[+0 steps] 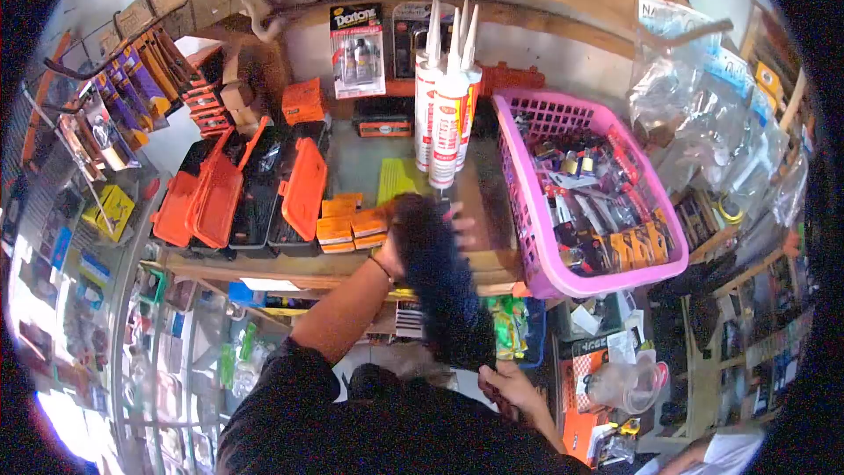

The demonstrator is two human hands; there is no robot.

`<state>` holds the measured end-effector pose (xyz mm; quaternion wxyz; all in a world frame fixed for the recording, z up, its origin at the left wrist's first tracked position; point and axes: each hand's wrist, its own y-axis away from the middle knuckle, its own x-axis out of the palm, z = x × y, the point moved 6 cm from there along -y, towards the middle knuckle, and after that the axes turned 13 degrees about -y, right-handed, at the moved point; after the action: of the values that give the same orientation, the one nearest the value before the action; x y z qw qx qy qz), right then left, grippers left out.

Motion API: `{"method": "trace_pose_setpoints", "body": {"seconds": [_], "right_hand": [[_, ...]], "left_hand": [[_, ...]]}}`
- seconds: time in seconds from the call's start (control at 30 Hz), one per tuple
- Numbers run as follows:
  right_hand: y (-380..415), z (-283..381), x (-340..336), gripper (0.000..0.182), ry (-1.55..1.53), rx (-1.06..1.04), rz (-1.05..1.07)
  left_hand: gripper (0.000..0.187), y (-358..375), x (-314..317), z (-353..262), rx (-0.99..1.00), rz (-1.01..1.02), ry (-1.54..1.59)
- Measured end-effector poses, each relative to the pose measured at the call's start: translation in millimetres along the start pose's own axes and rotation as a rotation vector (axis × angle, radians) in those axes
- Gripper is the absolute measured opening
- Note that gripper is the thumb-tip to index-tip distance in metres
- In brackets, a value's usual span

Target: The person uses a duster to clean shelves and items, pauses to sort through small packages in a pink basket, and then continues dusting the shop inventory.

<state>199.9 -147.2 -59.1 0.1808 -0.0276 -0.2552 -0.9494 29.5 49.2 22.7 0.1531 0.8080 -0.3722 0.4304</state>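
Observation:
A dark blue fuzzy duster (440, 286), blurred, stands upright in front of the wooden shelf (281, 266). My right hand (514, 391) grips its lower end near the bottom of the view. My left hand (396, 246), with a thin band on the wrist, is raised at the duster's top and is mostly hidden behind it; some fingertips peek out on the right side. Whether it grips the duster I cannot tell. White sealant tubes (447, 97) hang just above the duster.
A pink basket (527, 114) of padlocks and small packs sits at the right. Orange and black tool cases (251, 189) and small orange boxes (352, 224) lie on the shelf. Carded goods hang at left, bagged items at right, and a glass counter (167, 334) is below left.

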Motion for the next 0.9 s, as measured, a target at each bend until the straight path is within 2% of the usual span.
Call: {"method": "trace_pose_setpoints", "body": {"seconds": [0.03, 0.07, 0.1, 0.13, 0.17, 0.23, 0.3, 0.33, 0.37, 0.43, 0.47, 0.5, 0.57, 0.63, 0.7, 0.73, 0.77, 0.83, 0.87, 0.9], "right_hand": [[-3.9, -10.7, -7.6, 0.033, -0.002, -0.067, -0.020], [-4.1, -13.2, -6.7, 0.031, -0.184, -0.059, 0.005], [-4.9, -9.2, -7.3, 0.029, -0.358, -0.058, 0.028], [-3.3, -3.6, -4.2, 0.029, -0.352, -0.067, 0.031], [0.8, 1.4, 0.5, 0.031, -0.248, -0.069, -0.029], [3.0, 0.6, -3.2, 0.033, -0.141, -0.069, -0.085], [2.3, -2.9, 2.6, 0.034, -0.093, -0.153, 0.049], [10.8, 12.2, 6.0, 0.038, -0.087, -0.118, 0.015], [6.0, 5.6, 5.9, 0.038, -0.085, -0.117, 0.021], [-8.4, -2.3, -2.1, 0.041, -0.326, -0.211, -0.034], [-10.2, -1.5, -3.4, 0.043, -0.187, -0.235, 0.001], [-7.2, 5.8, -3.2, 0.043, -0.182, -0.240, 0.008], [2.5, 9.8, 5.6, 0.041, -0.031, -0.069, 0.090], [-7.5, -6.9, -2.8, 0.040, -0.080, -0.047, 0.036], [-13.4, -5.9, -6.7, 0.039, -0.444, -0.133, 0.064], [-11.8, -4.0, -6.5, 0.038, -0.343, -0.133, 0.023], [-9.6, -6.3, -5.7, 0.038, -0.351, -0.133, 0.015], [-5.4, -18.3, 1.9, 0.032, -0.197, 0.009, 0.095], [-3.0, -14.6, 2.1, 0.035, -0.058, -0.045, 0.140], [-6.6, -19.0, 0.2, 0.035, -0.058, -0.051, 0.135]], "left_hand": [[0.068, -2.1, 0.9, 2.4, 0.033, 0.087, -0.037], [0.067, 0.3, -12.3, 2.7, 0.047, -0.067, -0.007], [0.066, 6.6, 5.3, -7.4, 0.066, -0.213, 0.019], [0.065, 15.1, -0.3, -6.0, -0.018, 0.276, 0.179], [0.068, 8.5, -5.9, -4.4, 0.002, 0.216, 0.147], [0.070, 0.9, -3.1, -8.8, 0.146, -0.162, -0.141], [0.067, -2.4, 10.2, -2.8, 0.087, 0.188, 0.015], [0.071, 9.7, 23.1, -2.9, 0.156, 0.077, -0.038], [0.073, 4.3, -4.5, -2.9, 0.161, -0.199, -0.015], [0.074, 9.0, 31.1, -9.0, 0.158, -0.340, -0.127], [0.071, 1.3, 10.0, -4.0, 0.115, -0.259, -0.067], [0.071, -0.3, 8.5, -4.6, 0.125, -0.260, -0.072], [0.068, -6.7, 23.0, -0.7, 0.154, 0.000, -0.074], [0.067, -7.3, 8.1, 2.3, 0.192, -0.016, -0.072], [0.062, -0.5, -2.5, 1.1, 0.180, -0.086, 0.090], [0.064, -0.6, -3.6, 1.5, 0.181, -0.233, 0.088], [0.064, 0.3, -4.3, 5.0, 0.170, -0.231, 0.089], [0.065, 3.1, 0.4, 7.8, 0.209, -0.023, 0.000], [0.067, -9.8, -23.5, 10.0, 0.225, 0.223, -0.005], [0.071, -9.2, -21.9, 10.8, 0.201, 0.177, 0.076]]}}
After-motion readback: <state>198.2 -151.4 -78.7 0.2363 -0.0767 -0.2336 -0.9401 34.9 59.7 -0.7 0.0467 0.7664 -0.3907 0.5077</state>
